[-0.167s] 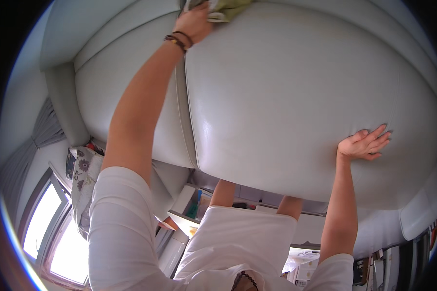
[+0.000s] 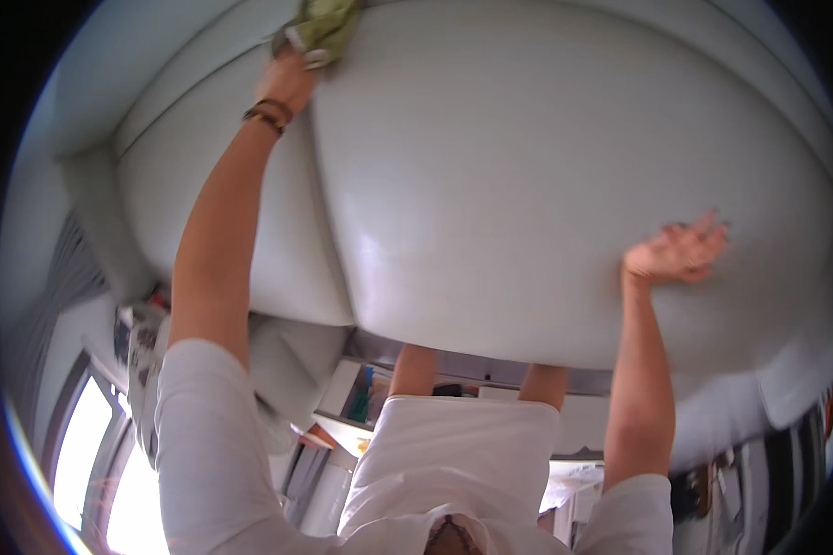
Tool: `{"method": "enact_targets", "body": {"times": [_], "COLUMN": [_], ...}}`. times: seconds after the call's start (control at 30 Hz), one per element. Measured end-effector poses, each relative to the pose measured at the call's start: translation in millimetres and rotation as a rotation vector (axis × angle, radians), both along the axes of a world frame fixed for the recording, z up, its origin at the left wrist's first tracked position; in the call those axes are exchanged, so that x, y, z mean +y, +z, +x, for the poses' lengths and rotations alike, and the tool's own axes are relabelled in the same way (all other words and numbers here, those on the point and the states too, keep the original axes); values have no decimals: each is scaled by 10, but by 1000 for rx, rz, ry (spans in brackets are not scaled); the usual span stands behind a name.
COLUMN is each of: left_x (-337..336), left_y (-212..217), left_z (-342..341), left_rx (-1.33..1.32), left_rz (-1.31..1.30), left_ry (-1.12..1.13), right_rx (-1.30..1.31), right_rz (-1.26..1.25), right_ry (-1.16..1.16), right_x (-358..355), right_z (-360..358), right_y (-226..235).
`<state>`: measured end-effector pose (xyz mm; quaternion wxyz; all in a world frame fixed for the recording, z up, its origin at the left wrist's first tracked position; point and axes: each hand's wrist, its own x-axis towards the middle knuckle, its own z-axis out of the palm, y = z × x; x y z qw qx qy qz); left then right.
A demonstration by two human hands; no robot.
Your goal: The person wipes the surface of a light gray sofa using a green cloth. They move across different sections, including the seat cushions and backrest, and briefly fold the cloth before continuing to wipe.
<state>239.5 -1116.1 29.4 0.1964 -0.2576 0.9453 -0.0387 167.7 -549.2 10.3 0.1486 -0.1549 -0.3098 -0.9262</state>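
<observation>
One green cloth point(image 2: 322, 28) bunched in left grip point(image 2: 289, 79); right hand point(image 2: 677, 252) spread flat on sofa cushion point(image 2: 528, 185).

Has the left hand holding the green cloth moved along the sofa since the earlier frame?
Yes. The left hand with the green cloth has slid toward the left of the picture, now over the seam between the pale cushions rather than right of it.

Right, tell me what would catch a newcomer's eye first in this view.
The big pale leather sofa cushion fills most of the view. At the top left, the left hand presses a green cloth onto the sofa near the seam between two cushions, a dark bracelet on its wrist. At the right, the right hand lies flat on the cushion, fingers spread.
</observation>
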Motion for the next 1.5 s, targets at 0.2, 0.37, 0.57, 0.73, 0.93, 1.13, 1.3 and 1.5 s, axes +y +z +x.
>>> {"method": "enact_targets", "body": {"times": [0.2, 0.37, 0.57, 0.73, 0.93, 1.13, 1.3, 1.5], "left_x": [497, 924, 2845, 4558, 5335, 4581, 4504, 4550], "left_y": [-464, -356, -152, 2, 161, 416, 169, 190], "left_z": [-367, -789, -1986, -3011, -3104, -2067, -1742, -1762], "left_rx": [304, 174, 68, 251, 246, 709, 703, 681], "left_rz": [-11, -191, -108, 421, 491, 604, 255, 255], "left_ry": [600, 409, -191, -29, -400, 164, -115, -82], "right_rx": [81, 275, 299, 349, 55, 8, 204, 204], "right_rz": [1690, 3471, 3508, 3479, 2840, 2782, 2976, 3192], "right_ry": [-551, -880, -738, -598, -445, -897, -727, -789], "right_x": [-105, -143, -101, -86, 333, 1444, 1404, 1221], "right_z": [-51, -1, 17, 16, -136, -1719, -2346, -2350], "right_y": [173, 324, 307, 524, 914, 656, 445, 403]}}
